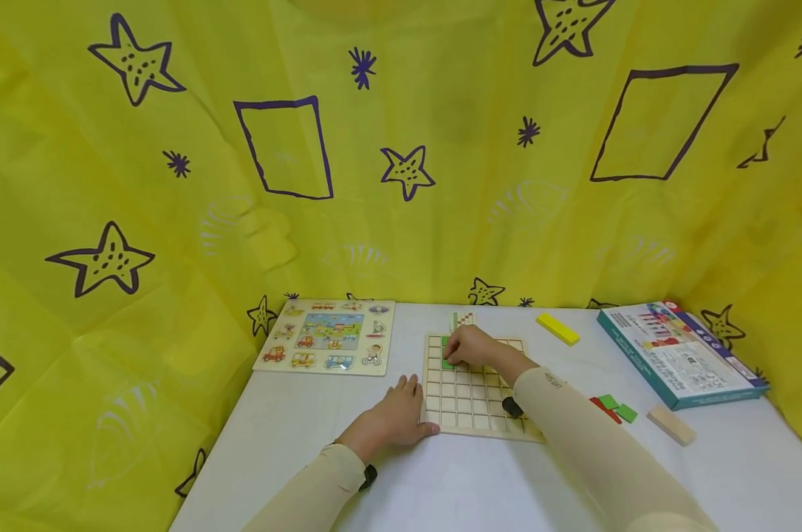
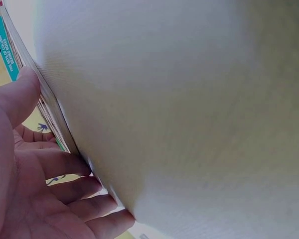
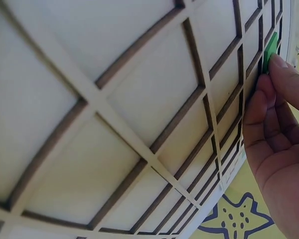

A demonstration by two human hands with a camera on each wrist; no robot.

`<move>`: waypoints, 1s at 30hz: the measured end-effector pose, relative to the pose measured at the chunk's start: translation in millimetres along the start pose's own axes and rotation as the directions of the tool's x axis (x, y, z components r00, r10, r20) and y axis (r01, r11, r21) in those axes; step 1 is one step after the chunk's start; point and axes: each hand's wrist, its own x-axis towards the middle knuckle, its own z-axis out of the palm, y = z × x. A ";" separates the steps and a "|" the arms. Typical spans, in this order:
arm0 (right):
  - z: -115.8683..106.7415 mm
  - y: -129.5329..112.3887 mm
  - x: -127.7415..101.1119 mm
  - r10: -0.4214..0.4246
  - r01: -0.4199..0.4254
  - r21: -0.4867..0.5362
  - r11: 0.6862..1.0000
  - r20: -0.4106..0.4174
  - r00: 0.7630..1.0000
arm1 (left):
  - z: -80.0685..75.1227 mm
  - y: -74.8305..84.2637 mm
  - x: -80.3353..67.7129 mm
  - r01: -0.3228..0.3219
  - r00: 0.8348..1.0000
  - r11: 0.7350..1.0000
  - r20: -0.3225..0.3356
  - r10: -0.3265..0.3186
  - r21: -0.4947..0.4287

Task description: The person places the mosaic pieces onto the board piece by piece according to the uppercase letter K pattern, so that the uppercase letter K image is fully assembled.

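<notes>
Right hand point(image 1: 473, 347) pinches thin green tile point(image 3: 270, 50), pale wooden grid point(image 1: 464, 406) beneath that hand; left hand point(image 1: 394, 415), fingers spread, touches grid's edge.

Soft light, dimmer wrist views

Yellow star-printed curtains point(image 1: 461, 236) hang behind and beside a white table point(image 1: 454, 480).
</notes>
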 end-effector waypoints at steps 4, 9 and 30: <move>-1.3 -1.1 -0.3 0.003 -0.004 -0.008 1.000 -0.012 1.000 | -1.5 0.3 1.1 -0.001 1.000 1.000 -0.010 0.001 0.004; -2.2 0.5 -0.9 0.028 -0.028 0.023 0.999 -0.005 1.000 | -3.0 0.7 1.3 0.004 1.000 1.000 -0.004 -0.004 0.010; -37.2 25.9 -29.9 0.004 -0.002 0.049 0.999 -0.047 0.999 | 1.9 3.1 -0.6 0.029 1.000 0.999 -0.009 -0.029 -0.029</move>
